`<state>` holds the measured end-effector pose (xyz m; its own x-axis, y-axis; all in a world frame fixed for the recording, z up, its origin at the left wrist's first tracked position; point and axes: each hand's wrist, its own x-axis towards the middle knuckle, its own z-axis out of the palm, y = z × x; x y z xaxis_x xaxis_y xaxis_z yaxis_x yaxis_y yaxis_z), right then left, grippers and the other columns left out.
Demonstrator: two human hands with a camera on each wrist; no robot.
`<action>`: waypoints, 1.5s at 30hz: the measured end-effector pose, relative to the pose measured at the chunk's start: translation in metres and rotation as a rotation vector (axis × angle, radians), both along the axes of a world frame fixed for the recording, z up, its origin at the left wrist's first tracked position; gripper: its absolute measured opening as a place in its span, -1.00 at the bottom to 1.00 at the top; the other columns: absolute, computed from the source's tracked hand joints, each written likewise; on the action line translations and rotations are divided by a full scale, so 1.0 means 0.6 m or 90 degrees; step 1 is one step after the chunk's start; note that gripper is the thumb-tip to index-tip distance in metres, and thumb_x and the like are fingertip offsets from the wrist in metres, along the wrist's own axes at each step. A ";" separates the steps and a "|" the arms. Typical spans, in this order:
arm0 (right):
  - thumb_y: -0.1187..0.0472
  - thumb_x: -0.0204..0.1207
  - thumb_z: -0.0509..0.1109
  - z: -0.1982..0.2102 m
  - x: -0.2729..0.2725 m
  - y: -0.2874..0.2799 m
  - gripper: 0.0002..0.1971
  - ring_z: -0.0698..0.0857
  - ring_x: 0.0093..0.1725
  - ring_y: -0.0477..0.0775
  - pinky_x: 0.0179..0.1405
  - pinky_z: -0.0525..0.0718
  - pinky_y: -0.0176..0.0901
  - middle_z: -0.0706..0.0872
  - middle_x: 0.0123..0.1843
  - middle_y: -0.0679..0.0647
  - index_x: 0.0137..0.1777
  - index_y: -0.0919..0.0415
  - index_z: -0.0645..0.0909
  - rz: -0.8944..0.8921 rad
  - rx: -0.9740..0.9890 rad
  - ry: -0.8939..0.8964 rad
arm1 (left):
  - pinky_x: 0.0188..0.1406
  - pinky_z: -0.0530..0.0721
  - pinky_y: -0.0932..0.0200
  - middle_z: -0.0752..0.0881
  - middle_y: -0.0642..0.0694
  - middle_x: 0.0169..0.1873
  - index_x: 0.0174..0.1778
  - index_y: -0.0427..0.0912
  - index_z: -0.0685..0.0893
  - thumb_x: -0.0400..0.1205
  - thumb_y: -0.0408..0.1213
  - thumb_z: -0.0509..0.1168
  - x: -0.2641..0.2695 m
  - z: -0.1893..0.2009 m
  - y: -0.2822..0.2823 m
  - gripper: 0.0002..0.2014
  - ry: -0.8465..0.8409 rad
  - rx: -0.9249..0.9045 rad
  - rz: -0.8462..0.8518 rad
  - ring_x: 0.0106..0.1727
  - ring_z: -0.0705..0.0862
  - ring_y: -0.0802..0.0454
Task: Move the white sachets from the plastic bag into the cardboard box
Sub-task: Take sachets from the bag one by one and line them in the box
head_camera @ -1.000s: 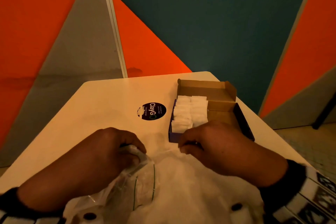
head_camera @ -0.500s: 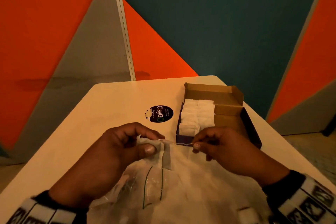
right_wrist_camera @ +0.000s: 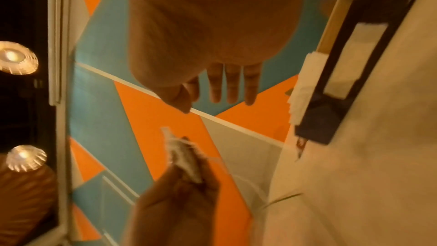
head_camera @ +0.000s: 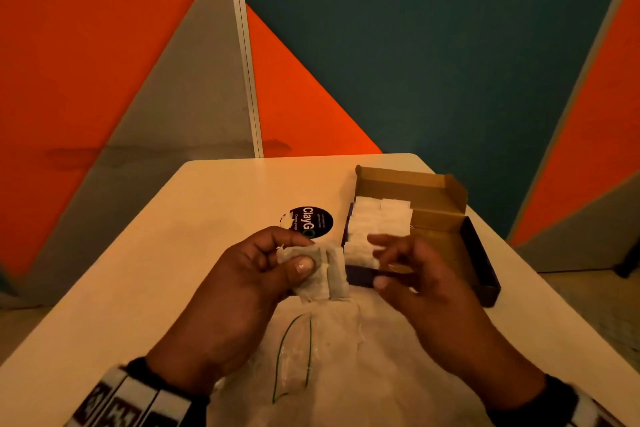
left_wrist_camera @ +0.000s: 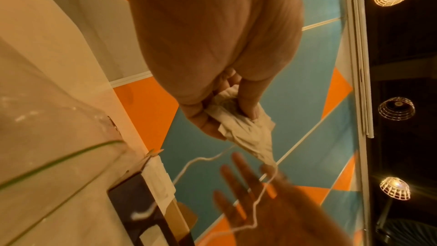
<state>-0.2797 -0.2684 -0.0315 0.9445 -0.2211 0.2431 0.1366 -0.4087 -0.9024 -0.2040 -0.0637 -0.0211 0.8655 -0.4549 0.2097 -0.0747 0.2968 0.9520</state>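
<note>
My left hand [head_camera: 301,253] pinches a small bunch of white sachets [head_camera: 325,277] between thumb and fingers, lifted above the clear plastic bag [head_camera: 332,357], just left of the box's near corner. In the left wrist view a thin string [left_wrist_camera: 201,160] trails from these sachets [left_wrist_camera: 248,137] across my right hand [left_wrist_camera: 238,184]. My right hand [head_camera: 377,262] hovers over the near end of the cardboard box [head_camera: 443,243], fingers spread and holding nothing that I can see. Several sachets [head_camera: 377,222] stand in rows in the box's left half.
The pale table [head_camera: 173,253] carries a round black ClayGo sticker [head_camera: 311,222] left of the box. The box's flap [head_camera: 408,184] stands up at its far end. The table's far edge meets orange, grey and teal wall panels.
My left hand has drawn the sachets out of the bag and lifted them toward the box. My right hand has stopped pinching the string and spread its fingers.
</note>
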 end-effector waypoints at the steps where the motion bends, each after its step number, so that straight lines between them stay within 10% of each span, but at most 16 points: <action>1: 0.17 0.52 0.48 0.009 -0.004 0.005 -0.76 0.66 0.28 -0.25 0.20 0.70 -0.16 0.64 0.29 -0.48 -0.07 -0.30 0.64 0.024 0.064 -0.049 | -0.15 0.79 0.11 0.81 -0.26 -0.21 -0.10 -0.20 0.81 0.42 -0.31 0.48 -0.003 0.000 -0.005 -0.84 0.000 0.016 0.010 -0.20 0.77 -0.08; 6: 0.14 0.54 0.34 0.028 -0.017 0.046 -0.64 0.60 0.38 -0.31 0.29 0.65 -0.31 0.67 0.35 -0.39 0.19 -0.36 0.72 0.236 0.150 -0.055 | 0.17 0.71 -0.28 0.82 -0.42 -0.01 0.09 -0.31 0.76 0.55 -0.46 0.39 -0.015 -0.005 -0.025 -0.79 0.007 0.072 0.001 0.06 0.77 -0.44; 10: 0.31 0.72 0.18 0.018 -0.009 0.052 -0.54 0.65 0.25 -0.42 0.17 0.58 -0.56 0.75 0.15 -0.46 0.18 -0.32 0.71 0.143 0.105 -0.060 | -0.07 0.81 0.07 0.87 -0.28 -0.10 0.05 -0.28 0.77 0.59 -0.57 0.35 -0.019 -0.005 -0.035 -0.80 -0.019 0.128 0.018 -0.04 0.86 -0.18; 15: 0.29 0.73 0.18 0.006 -0.002 0.055 -0.51 0.66 0.19 -0.42 0.32 0.65 -0.19 0.75 0.10 -0.48 0.05 -0.38 0.76 0.061 0.112 -0.025 | -0.24 0.73 0.24 0.85 -0.06 -0.20 -0.14 -0.10 0.76 0.51 -0.41 0.52 -0.015 -0.012 -0.029 -0.88 -0.054 0.211 0.100 -0.20 0.84 0.07; 23: 0.31 0.70 0.24 0.002 0.004 0.031 -0.55 0.68 -0.09 -0.42 -0.14 0.53 -0.42 0.75 -0.22 -0.51 -0.30 -0.05 0.84 -0.023 0.122 0.131 | 0.14 0.69 -0.37 0.84 -0.21 -0.25 -0.26 -0.08 0.77 0.29 -0.16 0.66 0.008 -0.010 0.005 -0.77 -0.006 0.182 0.179 -0.12 0.79 -0.23; 32: 0.29 0.71 0.25 -0.019 0.005 0.030 -0.55 0.73 -0.04 -0.25 -0.08 0.61 -0.47 0.80 -0.11 -0.32 -0.24 -0.16 0.84 0.037 -0.037 0.238 | -0.12 0.67 0.03 0.86 -0.19 -0.21 -0.11 -0.13 0.81 0.44 -0.40 0.52 0.000 0.007 -0.002 -0.85 -0.029 0.142 0.150 -0.17 0.80 -0.09; 40: 0.34 0.70 0.26 0.008 -0.008 0.043 -0.62 0.75 -0.15 -0.24 -0.41 0.71 -0.37 0.79 -0.09 -0.33 -0.15 -0.01 0.87 0.090 0.133 0.204 | -0.16 0.73 -0.03 0.86 -0.12 -0.19 -0.10 -0.05 0.81 0.48 -0.40 0.53 -0.005 0.008 -0.016 -0.82 -0.023 0.160 0.167 -0.20 0.79 -0.03; 45: 0.07 0.56 0.42 0.000 -0.010 0.060 -0.84 0.82 -0.09 -0.16 -0.20 0.84 -0.13 0.83 -0.08 -0.31 -0.10 -0.20 0.83 0.134 0.108 0.163 | -0.15 0.77 0.01 0.85 -0.10 -0.15 -0.04 0.01 0.80 0.45 -0.33 0.57 -0.013 0.003 -0.023 -0.77 -0.035 0.189 0.175 -0.12 0.82 -0.06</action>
<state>-0.2857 -0.2324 -0.0316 0.9990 -0.0332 -0.0298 -0.0369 -0.2378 -0.9706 -0.2118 -0.0774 -0.0192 0.9543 -0.2561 0.1538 -0.1667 -0.0293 0.9856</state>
